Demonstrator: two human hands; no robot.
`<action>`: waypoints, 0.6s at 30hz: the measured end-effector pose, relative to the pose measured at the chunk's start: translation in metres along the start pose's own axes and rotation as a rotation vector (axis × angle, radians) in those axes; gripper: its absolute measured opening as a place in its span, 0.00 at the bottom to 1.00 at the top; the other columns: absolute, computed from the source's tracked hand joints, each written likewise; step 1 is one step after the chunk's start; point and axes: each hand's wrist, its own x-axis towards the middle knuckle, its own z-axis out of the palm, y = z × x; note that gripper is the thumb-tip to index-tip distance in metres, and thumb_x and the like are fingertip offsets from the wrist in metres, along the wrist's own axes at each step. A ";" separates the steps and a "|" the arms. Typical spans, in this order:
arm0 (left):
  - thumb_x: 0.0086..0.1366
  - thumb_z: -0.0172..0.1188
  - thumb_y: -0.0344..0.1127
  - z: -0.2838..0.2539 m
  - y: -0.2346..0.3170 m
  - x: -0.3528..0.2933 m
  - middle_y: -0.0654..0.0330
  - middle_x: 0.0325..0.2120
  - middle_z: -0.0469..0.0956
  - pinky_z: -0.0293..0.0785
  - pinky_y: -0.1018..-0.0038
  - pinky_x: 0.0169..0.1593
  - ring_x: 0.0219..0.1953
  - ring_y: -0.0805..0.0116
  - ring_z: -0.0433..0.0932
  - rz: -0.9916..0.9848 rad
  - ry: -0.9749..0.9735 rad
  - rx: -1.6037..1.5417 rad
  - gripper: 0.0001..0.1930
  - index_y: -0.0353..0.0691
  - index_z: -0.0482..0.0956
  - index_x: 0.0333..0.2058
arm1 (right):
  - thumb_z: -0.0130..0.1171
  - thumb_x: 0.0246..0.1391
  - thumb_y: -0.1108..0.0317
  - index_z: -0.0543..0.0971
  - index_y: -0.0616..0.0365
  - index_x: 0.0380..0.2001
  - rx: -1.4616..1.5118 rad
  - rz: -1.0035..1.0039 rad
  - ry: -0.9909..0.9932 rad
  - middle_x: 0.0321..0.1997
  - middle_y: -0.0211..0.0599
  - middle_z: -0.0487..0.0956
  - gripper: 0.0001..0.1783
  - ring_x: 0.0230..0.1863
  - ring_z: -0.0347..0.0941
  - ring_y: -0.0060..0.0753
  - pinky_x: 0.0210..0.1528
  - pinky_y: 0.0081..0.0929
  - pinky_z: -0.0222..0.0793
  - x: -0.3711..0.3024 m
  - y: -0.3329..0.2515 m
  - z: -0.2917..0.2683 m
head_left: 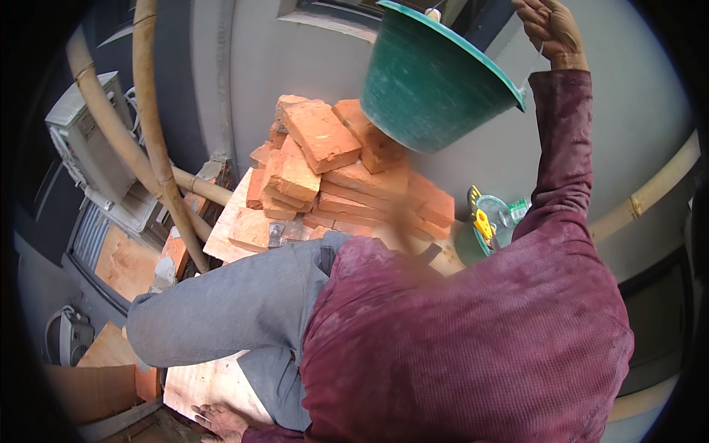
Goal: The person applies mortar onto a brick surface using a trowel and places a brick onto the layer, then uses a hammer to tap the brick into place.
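A large green bucket (436, 81) hangs tilted in the air at the top, in front of the grey wall. My right hand (550, 29), raised at the upper right in a maroon sleeve, has its fingers curled around the bucket's thin handle. What is inside the bucket cannot be seen. A pile of orange bricks (321, 136) is stacked beneath and to the left of it. Low at the left, my left hand (220, 422) holds nothing, its fingers apart, by the edge of a pale plywood board (203, 384) under my legs.
Bamboo poles (151, 96) cross the left side beside an air-conditioner unit (92, 140). To the right of the bricks stands a small green bucket (469, 244) with a yellow-handled tool (483, 224) and a clear plastic bottle. Another bamboo pole (646, 193) runs along the right.
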 end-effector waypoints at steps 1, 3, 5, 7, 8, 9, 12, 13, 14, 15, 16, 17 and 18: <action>0.67 0.54 0.55 -0.001 -0.002 0.000 0.43 0.68 0.57 0.65 0.53 0.57 0.60 0.48 0.66 0.018 0.070 -0.007 0.37 0.31 0.60 0.64 | 0.54 0.65 0.63 0.73 0.62 0.39 -0.099 -0.034 0.004 0.22 0.26 0.69 0.12 0.13 0.54 0.09 0.09 0.11 0.43 -0.007 -0.003 -0.008; 0.66 0.53 0.58 0.000 0.000 -0.003 0.43 0.62 0.64 0.67 0.51 0.54 0.54 0.45 0.70 -0.049 -0.022 -0.084 0.35 0.32 0.66 0.59 | 0.51 0.68 0.61 0.73 0.69 0.56 -0.288 -0.082 0.000 0.29 0.33 0.76 0.22 0.15 0.56 0.07 0.13 0.07 0.45 -0.012 0.009 -0.037; 0.64 0.50 0.65 0.015 -0.012 -0.013 0.40 0.50 0.78 0.71 0.48 0.48 0.47 0.42 0.76 -0.152 -0.051 -0.164 0.35 0.33 0.80 0.47 | 0.55 0.65 0.57 0.75 0.66 0.54 -0.361 0.009 0.015 0.28 0.31 0.77 0.24 0.13 0.54 0.08 0.13 0.08 0.48 -0.021 0.019 -0.070; 0.63 0.53 0.64 -0.005 -0.009 -0.003 0.41 0.58 0.70 0.69 0.48 0.51 0.52 0.42 0.72 -0.167 -0.113 -0.194 0.37 0.33 0.72 0.54 | 0.56 0.64 0.56 0.75 0.64 0.52 -0.431 0.121 -0.071 0.29 0.32 0.78 0.22 0.13 0.57 0.11 0.14 0.10 0.56 -0.030 0.029 -0.086; 0.64 0.54 0.59 -0.016 0.022 0.001 0.42 0.63 0.63 0.67 0.51 0.54 0.56 0.44 0.69 -0.059 -0.149 -0.117 0.37 0.33 0.66 0.60 | 0.56 0.63 0.55 0.78 0.62 0.46 -0.409 0.115 -0.016 0.26 0.27 0.76 0.19 0.11 0.52 0.08 0.12 0.10 0.49 -0.024 0.066 -0.071; 0.66 0.56 0.54 -0.017 0.011 0.005 0.44 0.69 0.56 0.65 0.53 0.56 0.59 0.47 0.66 -0.042 -0.174 -0.072 0.38 0.33 0.59 0.65 | 0.56 0.63 0.54 0.81 0.60 0.40 -0.453 0.098 0.109 0.23 0.23 0.74 0.18 0.10 0.48 0.06 0.11 0.10 0.42 -0.037 0.073 -0.077; 0.62 0.51 0.69 -0.001 0.014 -0.003 0.39 0.54 0.76 0.71 0.46 0.49 0.51 0.39 0.75 -0.172 -0.165 -0.231 0.40 0.33 0.78 0.52 | 0.59 0.61 0.55 0.79 0.58 0.39 -0.445 0.180 0.167 0.21 0.19 0.71 0.16 0.10 0.49 0.07 0.11 0.12 0.43 -0.049 0.097 -0.080; 0.64 0.52 0.64 -0.008 -0.022 -0.001 0.41 0.59 0.69 0.69 0.49 0.52 0.54 0.41 0.71 -0.193 -0.108 -0.180 0.38 0.33 0.72 0.56 | 0.60 0.60 0.56 0.79 0.56 0.35 -0.545 0.171 0.281 0.20 0.18 0.70 0.14 0.10 0.49 0.08 0.11 0.13 0.43 -0.068 0.080 -0.103; 0.65 0.54 0.59 -0.006 -0.001 0.000 0.42 0.64 0.63 0.67 0.51 0.54 0.57 0.44 0.68 -0.075 -0.088 -0.089 0.37 0.33 0.65 0.61 | 0.60 0.60 0.57 0.77 0.55 0.33 -0.568 0.129 0.284 0.20 0.18 0.69 0.12 0.11 0.49 0.08 0.11 0.14 0.43 -0.066 0.102 -0.093; 0.66 0.56 0.54 -0.006 -0.003 0.004 0.44 0.69 0.56 0.65 0.53 0.56 0.60 0.46 0.65 -0.017 -0.059 -0.002 0.37 0.33 0.59 0.65 | 0.61 0.59 0.58 0.75 0.53 0.30 -0.632 0.090 0.336 0.20 0.18 0.68 0.12 0.11 0.50 0.09 0.12 0.14 0.43 -0.074 0.115 -0.103; 0.67 0.55 0.54 -0.008 -0.004 0.005 0.44 0.69 0.56 0.65 0.53 0.56 0.61 0.46 0.64 -0.020 -0.059 0.001 0.37 0.33 0.59 0.65 | 0.61 0.59 0.59 0.73 0.52 0.27 -0.696 0.051 0.389 0.19 0.18 0.68 0.12 0.11 0.50 0.09 0.12 0.15 0.43 -0.081 0.125 -0.112; 0.67 0.55 0.54 -0.010 -0.003 0.006 0.44 0.69 0.56 0.65 0.53 0.57 0.62 0.46 0.64 -0.017 -0.059 -0.004 0.37 0.33 0.59 0.65 | 0.61 0.58 0.59 0.71 0.51 0.26 -0.703 0.063 0.395 0.19 0.18 0.67 0.13 0.12 0.51 0.10 0.12 0.16 0.43 -0.087 0.128 -0.114; 0.67 0.55 0.54 -0.012 -0.002 0.008 0.44 0.69 0.56 0.65 0.53 0.57 0.62 0.46 0.63 -0.014 -0.059 -0.009 0.37 0.33 0.59 0.65 | 0.61 0.58 0.60 0.69 0.50 0.24 -0.710 0.075 0.403 0.19 0.18 0.66 0.14 0.12 0.51 0.10 0.13 0.16 0.43 -0.092 0.131 -0.115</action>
